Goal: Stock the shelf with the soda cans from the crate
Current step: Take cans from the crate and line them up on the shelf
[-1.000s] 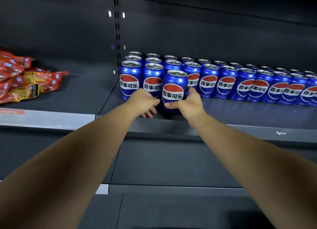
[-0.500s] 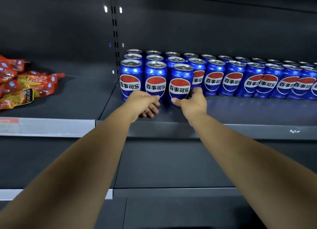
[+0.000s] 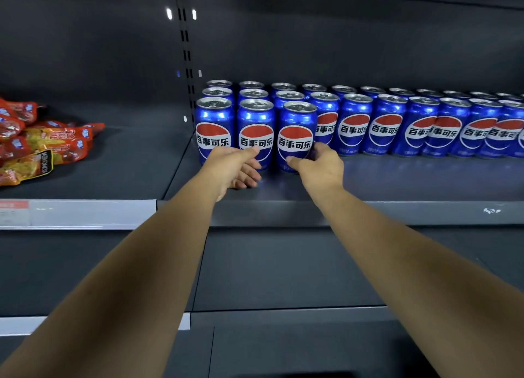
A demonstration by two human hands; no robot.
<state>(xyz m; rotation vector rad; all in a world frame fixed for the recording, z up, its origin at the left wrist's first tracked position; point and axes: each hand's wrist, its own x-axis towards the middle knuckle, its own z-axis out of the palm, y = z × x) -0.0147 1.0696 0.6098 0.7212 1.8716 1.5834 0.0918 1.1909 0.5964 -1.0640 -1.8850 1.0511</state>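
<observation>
Dark grey steel shelving fills the view, with a plain back panel (image 3: 340,37) and a slotted upright (image 3: 185,51) dividing two bays. On the shelf (image 3: 397,185) of the right-hand bay, the soda cans (image 3: 384,128) stand upright, blue with a red, white and blue roundel and Chinese lettering facing outward. Two rows run from the upright to the right edge of the view. A front row of three cans stands at the left end, set back from the shelf lip. The right hand (image 3: 317,168) grips the third front can (image 3: 296,134) low on its body: the thumb lies across the lower label and the fingers (image 3: 321,149) wrap round the can's right side. This can stands on the shelf just beside the second front can (image 3: 256,131). The left hand (image 3: 235,166) holds nothing. Its thumb rests against the lower face of the second front can, and its fingers are loosely curled beneath, close to the shelf surface; contact with the shelf cannot be confirmed. Both bare forearms reach in from the bottom of the view. In the left-hand bay, red and orange snack packets (image 3: 42,142) lie in a heap at the left edge, behind a pale price strip (image 3: 79,213). A lower shelf (image 3: 283,315) sits below.
</observation>
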